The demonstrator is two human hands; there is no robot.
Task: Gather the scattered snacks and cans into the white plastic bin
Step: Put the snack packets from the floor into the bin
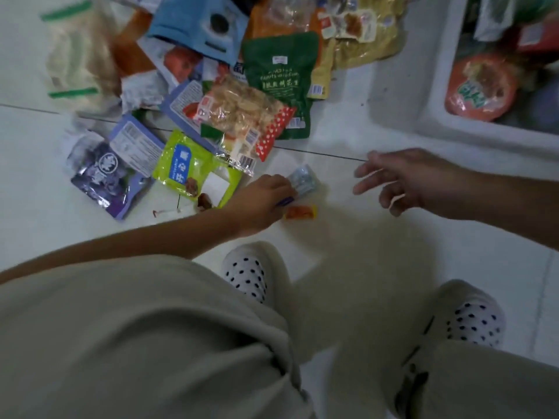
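Observation:
Snack packets lie scattered on the white tile floor at upper left: a lime-green pouch (pixel 193 169), a purple pouch (pixel 106 179), a clear bag of chips (pixel 242 111), a dark green bag (pixel 281 74) and a blue bag (pixel 202 22). My left hand (pixel 260 199) grips a small silvery packet (pixel 304 181) on the floor, with a small orange packet (pixel 301 212) just below it. My right hand (pixel 408 179) hovers empty to the right, fingers relaxed. The white plastic bin (pixel 408 95) stands at upper right and holds several snacks, among them a round red pack (pixel 481 86).
My knees in beige trousers and my feet in dotted socks (pixel 248 273) fill the lower frame. A clear zip bag with green strips (pixel 75 55) lies at far left. Bare tile shows between the hands and the bin.

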